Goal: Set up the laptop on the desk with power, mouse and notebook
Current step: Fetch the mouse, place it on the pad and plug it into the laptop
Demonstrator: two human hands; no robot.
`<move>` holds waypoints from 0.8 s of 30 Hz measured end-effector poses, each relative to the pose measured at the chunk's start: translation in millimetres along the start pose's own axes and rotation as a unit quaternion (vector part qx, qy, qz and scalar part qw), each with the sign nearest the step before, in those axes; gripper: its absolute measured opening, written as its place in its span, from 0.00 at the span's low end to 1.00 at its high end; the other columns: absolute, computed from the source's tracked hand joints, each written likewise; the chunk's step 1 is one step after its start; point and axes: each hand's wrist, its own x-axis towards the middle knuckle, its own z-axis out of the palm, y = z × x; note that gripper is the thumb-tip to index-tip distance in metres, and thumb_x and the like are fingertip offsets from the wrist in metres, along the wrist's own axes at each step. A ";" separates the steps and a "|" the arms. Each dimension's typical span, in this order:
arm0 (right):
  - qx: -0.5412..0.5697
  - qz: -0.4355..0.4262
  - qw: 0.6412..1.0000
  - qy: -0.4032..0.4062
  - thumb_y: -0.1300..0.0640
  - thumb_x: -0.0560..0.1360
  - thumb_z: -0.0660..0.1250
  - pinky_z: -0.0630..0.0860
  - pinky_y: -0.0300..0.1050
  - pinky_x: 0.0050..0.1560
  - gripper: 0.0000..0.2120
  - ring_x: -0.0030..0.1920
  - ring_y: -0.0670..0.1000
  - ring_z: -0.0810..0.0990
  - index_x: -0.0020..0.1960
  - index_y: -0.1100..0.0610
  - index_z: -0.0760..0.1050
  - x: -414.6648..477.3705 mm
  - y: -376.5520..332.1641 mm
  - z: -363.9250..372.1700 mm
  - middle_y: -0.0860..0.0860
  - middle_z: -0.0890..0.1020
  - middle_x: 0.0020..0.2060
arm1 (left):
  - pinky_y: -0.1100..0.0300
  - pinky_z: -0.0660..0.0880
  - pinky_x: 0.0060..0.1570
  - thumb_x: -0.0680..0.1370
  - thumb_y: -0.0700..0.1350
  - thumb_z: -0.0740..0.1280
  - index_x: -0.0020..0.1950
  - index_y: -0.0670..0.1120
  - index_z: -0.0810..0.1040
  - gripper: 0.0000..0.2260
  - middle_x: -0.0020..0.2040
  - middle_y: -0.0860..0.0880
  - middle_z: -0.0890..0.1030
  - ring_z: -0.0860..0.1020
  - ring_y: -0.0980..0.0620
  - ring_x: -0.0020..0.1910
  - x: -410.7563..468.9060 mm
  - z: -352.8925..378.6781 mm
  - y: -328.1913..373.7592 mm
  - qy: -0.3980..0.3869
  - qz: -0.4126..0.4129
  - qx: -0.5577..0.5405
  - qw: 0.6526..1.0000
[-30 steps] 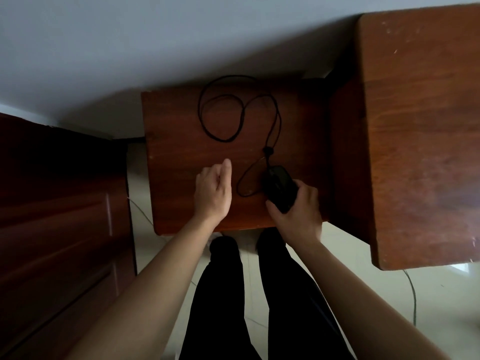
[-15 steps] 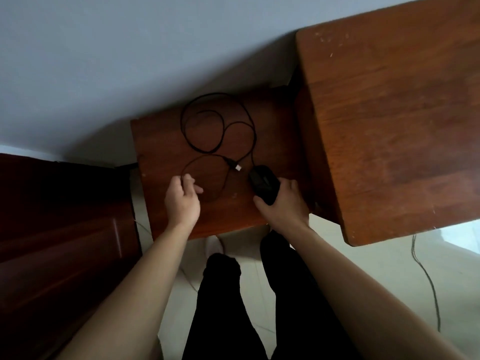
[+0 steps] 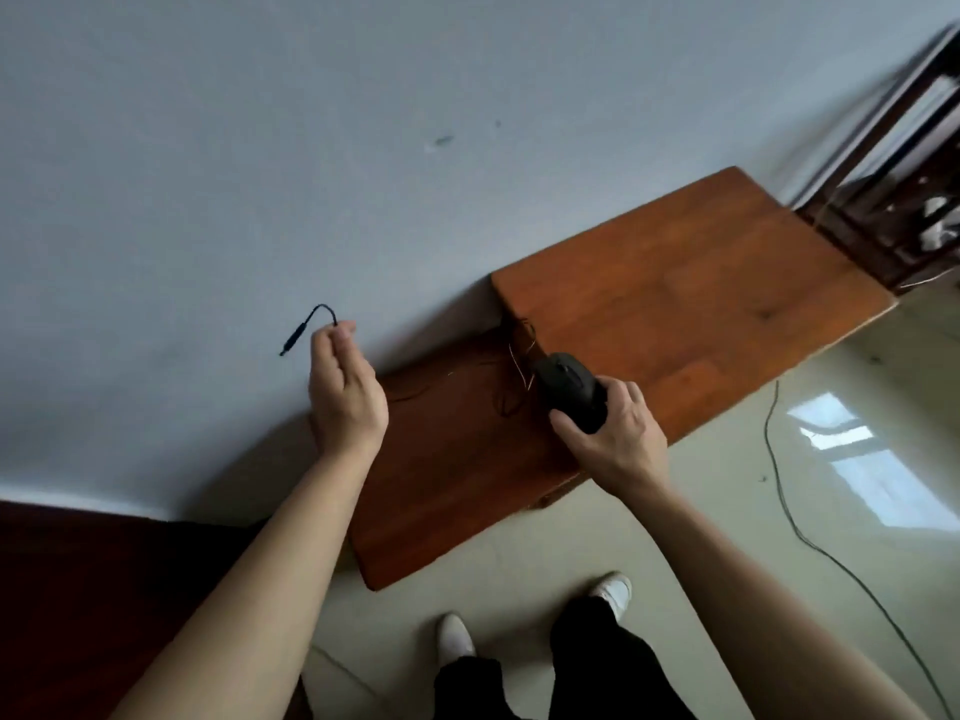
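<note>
A black wired mouse point(image 3: 570, 389) is lifted above the low wooden stool point(image 3: 457, 491), gripped in my right hand point(image 3: 610, 439). My left hand point(image 3: 345, 392) is raised in front of the wall and pinches the mouse cable near its plug end point(image 3: 297, 332), which sticks out to the left. The rest of the thin cable point(image 3: 511, 376) trails loosely between the hands over the stool. To the right stands the higher wooden desk point(image 3: 691, 309), its top bare. No laptop or notebook is in view.
A pale grey wall fills the upper left. A dark wooden cabinet point(image 3: 78, 589) stands at the lower left. A thin cord point(image 3: 810, 537) runs across the glossy floor at right. A dark shelf frame point(image 3: 893, 189) stands past the desk's far end. My legs and white shoes are below.
Both hands lifted off the stool: the left picked up the cable's plug end and raised it, the right raised the mouse. The view swung left and up, so the desk now sits farther right.
</note>
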 end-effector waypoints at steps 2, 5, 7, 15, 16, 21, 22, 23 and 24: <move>0.029 0.009 0.999 0.039 0.31 0.66 0.65 0.75 0.47 0.50 0.32 0.48 0.45 0.74 0.64 0.47 0.71 -4.2 0.7 -35.2 0.42 0.72 0.51 | 0.42 0.77 0.48 0.82 0.56 0.52 0.55 0.47 0.76 0.17 0.45 0.35 0.80 0.79 0.37 0.45 0.5 13.0 43.9 -0.028 0.032 -0.025 0.999; 0.051 0.026 0.994 0.097 0.31 0.66 0.64 0.75 0.47 0.47 0.33 0.49 0.48 0.75 0.65 0.49 0.70 -5.4 18.0 -95.6 0.44 0.72 0.52 | 0.44 0.76 0.46 0.82 0.55 0.52 0.55 0.47 0.75 0.17 0.41 0.37 0.79 0.79 0.40 0.42 -9.5 42.1 111.9 -0.073 0.081 -0.073 0.991; 0.061 0.041 0.986 0.147 0.31 0.66 0.64 0.71 0.42 0.43 0.32 0.48 0.47 0.75 0.64 0.48 0.70 -3.4 40.0 -139.4 0.44 0.72 0.52 | 0.54 0.73 0.39 0.82 0.53 0.52 0.56 0.46 0.76 0.17 0.34 0.48 0.75 0.75 0.54 0.33 -22.2 73.2 154.2 -0.104 0.123 -0.100 0.982; 0.017 0.157 0.944 0.289 0.31 0.66 0.67 0.71 0.45 0.43 0.29 0.47 0.51 0.78 0.60 0.48 0.76 -35.4 220.3 -305.3 0.45 0.77 0.47 | 0.71 0.69 0.30 0.85 0.47 0.51 0.57 0.45 0.76 0.15 0.33 0.51 0.74 0.73 0.63 0.29 -167.7 251.5 282.0 -0.236 0.177 -0.173 0.940; 0.007 0.172 0.943 0.285 0.31 0.66 0.66 0.72 0.45 0.43 0.29 0.47 0.51 0.79 0.59 0.47 0.77 -38.8 239.0 -317.9 0.46 0.78 0.47 | 0.69 0.69 0.31 0.85 0.47 0.51 0.57 0.44 0.76 0.15 0.33 0.51 0.74 0.72 0.62 0.28 -182.0 269.2 293.1 -0.241 0.166 -0.182 0.939; 0.007 0.242 0.912 0.332 0.27 0.62 0.63 0.70 0.43 0.41 0.28 0.43 0.48 0.76 0.54 0.44 0.78 -61.7 373.1 -427.2 0.41 0.76 0.42 | 0.62 0.71 0.29 0.84 0.49 0.53 0.55 0.47 0.76 0.13 0.35 0.47 0.75 0.73 0.58 0.29 -322.8 395.9 378.9 -0.351 0.150 -0.217 0.898; 0.011 0.257 0.902 0.346 0.27 0.62 0.64 0.69 0.43 0.41 0.28 0.42 0.47 0.75 0.53 0.43 0.78 -63.9 401.9 -451.5 0.40 0.75 0.41 | 0.58 0.72 0.31 0.84 0.50 0.54 0.51 0.51 0.76 0.12 0.35 0.48 0.77 0.74 0.56 0.31 -354.5 422.9 393.8 -0.369 0.152 -0.217 0.891; 0.018 0.263 0.896 0.358 0.27 0.62 0.65 0.68 0.43 0.41 0.28 0.42 0.47 0.74 0.53 0.43 0.78 -63.3 414.6 -462.6 0.40 0.75 0.41 | 0.57 0.73 0.31 0.83 0.51 0.56 0.49 0.53 0.77 0.11 0.34 0.51 0.78 0.75 0.55 0.31 -369.1 436.1 399.3 -0.380 0.156 -0.217 0.886; 0.018 0.270 0.890 0.367 0.27 0.62 0.65 0.68 0.43 0.41 0.28 0.41 0.47 0.74 0.53 0.43 0.78 -61.3 429.9 -475.1 0.41 0.75 0.41 | 0.59 0.72 0.29 0.83 0.50 0.57 0.48 0.53 0.78 0.11 0.32 0.54 0.78 0.74 0.57 0.29 -386.1 452.5 404.9 -0.390 0.164 -0.222 0.879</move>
